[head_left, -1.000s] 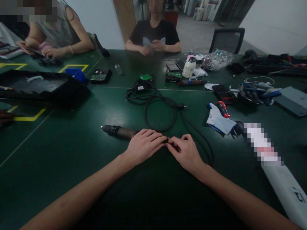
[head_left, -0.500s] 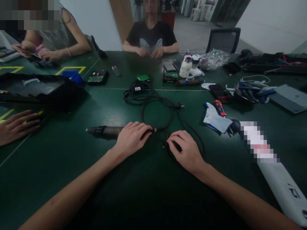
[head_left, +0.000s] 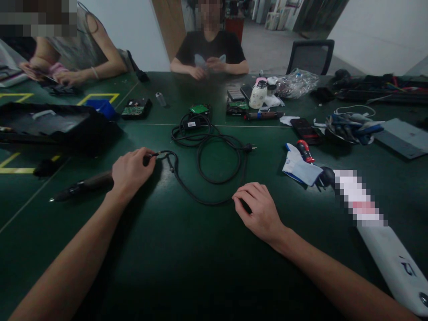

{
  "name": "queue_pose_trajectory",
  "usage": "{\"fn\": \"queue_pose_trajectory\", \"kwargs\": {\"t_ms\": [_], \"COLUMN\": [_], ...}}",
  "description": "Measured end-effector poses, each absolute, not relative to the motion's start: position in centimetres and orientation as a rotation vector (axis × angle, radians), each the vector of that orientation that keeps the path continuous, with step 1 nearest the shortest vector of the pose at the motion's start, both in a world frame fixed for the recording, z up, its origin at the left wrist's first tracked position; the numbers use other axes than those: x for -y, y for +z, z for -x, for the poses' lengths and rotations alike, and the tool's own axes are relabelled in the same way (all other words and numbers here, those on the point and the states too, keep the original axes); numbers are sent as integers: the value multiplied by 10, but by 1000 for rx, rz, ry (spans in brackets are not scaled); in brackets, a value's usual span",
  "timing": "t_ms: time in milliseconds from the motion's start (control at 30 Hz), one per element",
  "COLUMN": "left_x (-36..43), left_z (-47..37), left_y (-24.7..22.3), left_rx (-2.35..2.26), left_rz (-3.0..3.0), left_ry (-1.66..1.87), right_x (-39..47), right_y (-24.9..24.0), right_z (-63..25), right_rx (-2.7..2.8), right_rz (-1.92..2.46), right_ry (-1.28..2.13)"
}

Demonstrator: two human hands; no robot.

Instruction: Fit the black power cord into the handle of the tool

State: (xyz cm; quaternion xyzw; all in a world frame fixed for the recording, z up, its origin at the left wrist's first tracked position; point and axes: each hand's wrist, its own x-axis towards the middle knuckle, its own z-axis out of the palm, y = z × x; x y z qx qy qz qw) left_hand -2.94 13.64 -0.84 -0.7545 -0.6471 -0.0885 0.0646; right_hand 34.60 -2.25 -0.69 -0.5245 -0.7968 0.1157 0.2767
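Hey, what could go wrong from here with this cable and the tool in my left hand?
The black cable bends sharply near your left hand, which holds the dark tool; pulling farther might strain that end. More cable lies in loose loops, so a tug from your right hand could snag them around the plug. The labelled adapter sits by those loops, close to the green circuit board; a hard pull might knock them together.

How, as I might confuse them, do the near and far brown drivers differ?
The near driver is held by the left hand; the far driver lies untouched. The near driver's tip points left, the far driver's right. The far driver shows a blue band; the near driver's visible part, none. Both have brown bodies.
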Motion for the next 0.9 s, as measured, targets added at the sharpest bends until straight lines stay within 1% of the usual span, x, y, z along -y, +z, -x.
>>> {"fn": "queue_pose_trajectory", "kwargs": {"t_ms": [300,500,700,900], "left_x": [-159,-159,-152,-138], "left_z": [100,133,124,79], "left_y": [-20,-23,-19,-11], "left_rx": [2231,2377,2248,2074], "left_rz": [1905,1671,1708,1948], "left_ry": [-185,-93,-104,117], "right_x": [21,20,20,20], "right_y": [-9,-11,-10,-11], "right_z": [-348,-347,-346,-344], "right_rx": [2146,2163,2175,2165], "right_rz": [1423,1443,1431,1413], "right_ry": [382,383,392,394]}}
